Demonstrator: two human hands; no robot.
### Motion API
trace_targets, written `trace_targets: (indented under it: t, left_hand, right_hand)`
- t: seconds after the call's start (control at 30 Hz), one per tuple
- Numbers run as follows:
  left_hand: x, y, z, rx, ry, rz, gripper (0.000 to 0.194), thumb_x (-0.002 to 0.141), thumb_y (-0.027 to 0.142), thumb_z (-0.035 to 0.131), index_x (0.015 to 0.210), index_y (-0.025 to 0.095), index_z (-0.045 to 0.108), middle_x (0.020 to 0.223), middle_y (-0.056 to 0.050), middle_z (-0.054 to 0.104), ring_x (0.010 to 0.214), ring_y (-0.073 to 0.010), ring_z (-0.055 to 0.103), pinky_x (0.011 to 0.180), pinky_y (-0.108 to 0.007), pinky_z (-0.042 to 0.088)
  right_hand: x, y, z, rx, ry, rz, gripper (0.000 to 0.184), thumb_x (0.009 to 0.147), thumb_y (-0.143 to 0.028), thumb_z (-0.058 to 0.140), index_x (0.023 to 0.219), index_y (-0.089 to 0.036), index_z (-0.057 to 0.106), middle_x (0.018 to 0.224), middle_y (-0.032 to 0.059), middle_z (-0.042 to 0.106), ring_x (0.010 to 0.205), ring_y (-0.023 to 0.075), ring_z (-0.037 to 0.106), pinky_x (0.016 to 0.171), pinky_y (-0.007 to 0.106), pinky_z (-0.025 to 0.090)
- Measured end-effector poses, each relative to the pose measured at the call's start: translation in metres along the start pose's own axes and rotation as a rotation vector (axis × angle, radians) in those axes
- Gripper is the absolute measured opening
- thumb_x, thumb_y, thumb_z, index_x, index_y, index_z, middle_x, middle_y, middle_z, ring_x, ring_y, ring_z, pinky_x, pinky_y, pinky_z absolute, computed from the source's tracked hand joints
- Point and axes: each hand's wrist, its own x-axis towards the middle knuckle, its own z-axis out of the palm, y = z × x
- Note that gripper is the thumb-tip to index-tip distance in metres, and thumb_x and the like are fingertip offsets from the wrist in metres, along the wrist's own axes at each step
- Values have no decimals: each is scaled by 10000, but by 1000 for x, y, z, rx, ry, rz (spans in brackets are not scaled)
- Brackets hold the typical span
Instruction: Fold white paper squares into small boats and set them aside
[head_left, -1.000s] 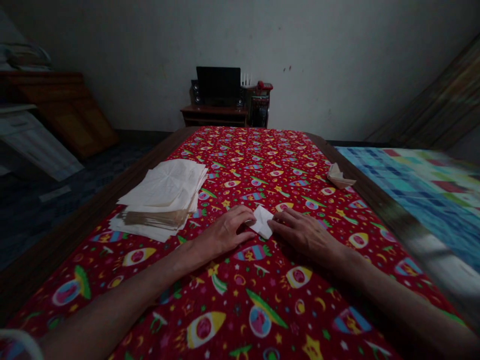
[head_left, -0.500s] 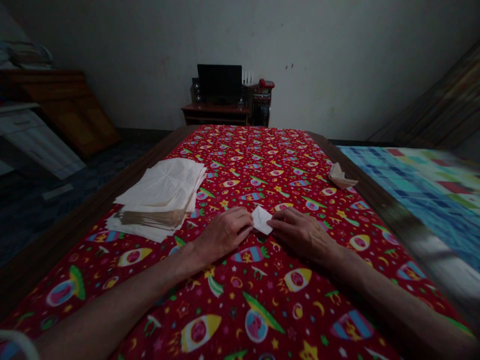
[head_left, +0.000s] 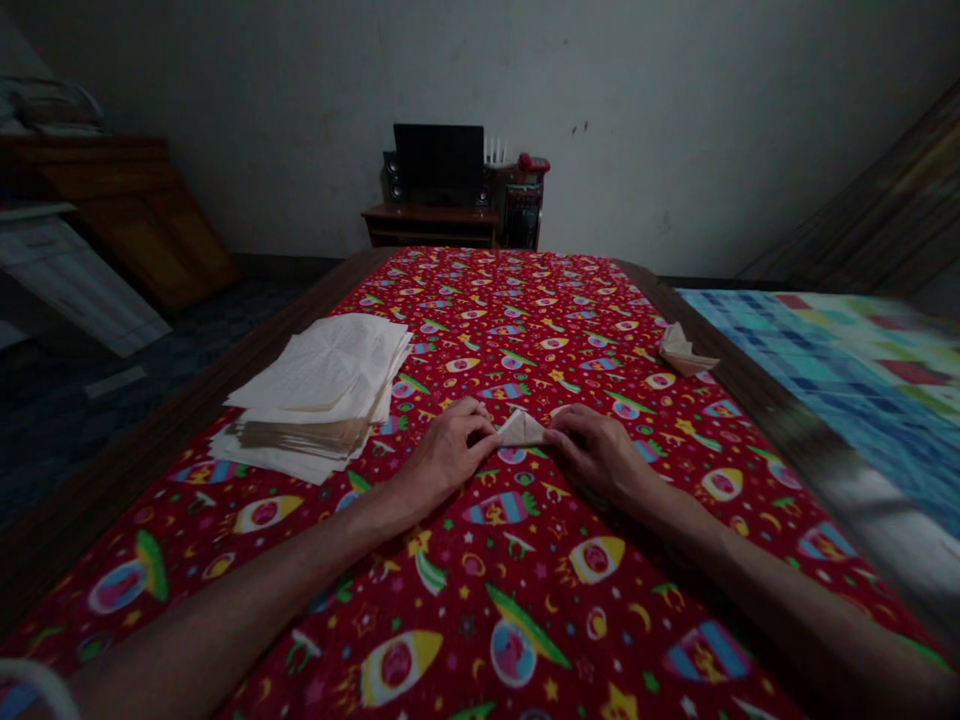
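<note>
Between my hands is a small piece of folded white paper point(head_left: 522, 429), now a low triangle with its point away from me. My left hand point(head_left: 454, 443) pinches its left corner between thumb and fingers. At the right corner, my right hand point(head_left: 598, 448) grips it the same way. The paper is at the level of the red patterned cloth point(head_left: 480, 590); whether it touches the cloth I cannot tell. To the left lies a stack of creased paper sheets point(head_left: 322, 385). A folded paper shape point(head_left: 684, 352) rests near the cloth's right edge.
The cloth covers a long table with a dark wooden edge point(head_left: 247, 360). Beyond its far end stand a monitor point(head_left: 439, 157) and a red telephone point(head_left: 532, 163). A bed with a checked cover point(head_left: 810, 390) is at the right, a wooden cabinet point(head_left: 165, 230) at the left.
The white paper has gone from a square lying flat to a triangle, its near corner folded away from me. Both hands have shifted to its lower corners.
</note>
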Motion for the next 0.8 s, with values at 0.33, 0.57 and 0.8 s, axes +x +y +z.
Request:
trace_targets:
  t: [0.33, 0.57, 0.8]
  left_hand:
    - [3, 5, 3, 148, -40, 26, 155, 883, 152, 522, 729, 154, 538, 848, -31, 522, 819, -162, 519, 756, -294, 437]
    - [4, 2, 1, 174, -28, 50, 119, 833, 164, 597, 746, 167, 516, 866, -24, 509, 813, -164, 519, 743, -298, 462]
    - [-2, 4, 2, 239, 18, 109, 198, 895, 152, 486, 1087, 177, 527, 1069, -70, 549, 1008, -201, 534, 885, -365, 480]
  right_hand:
    - [1, -7, 5, -224, -3, 81, 220, 906, -280, 448, 718, -184, 508, 762, 34, 542, 685, 142, 501, 639, 265, 374]
    - [4, -7, 3, -370, -45, 32, 261, 910, -282, 446, 677, -186, 511, 730, 36, 525, 655, 143, 481, 595, 265, 349]
    - [5, -11, 3, -421, -53, 21, 246, 915, -251, 447, 694, -182, 531, 738, 51, 543, 646, 143, 481, 593, 261, 359]
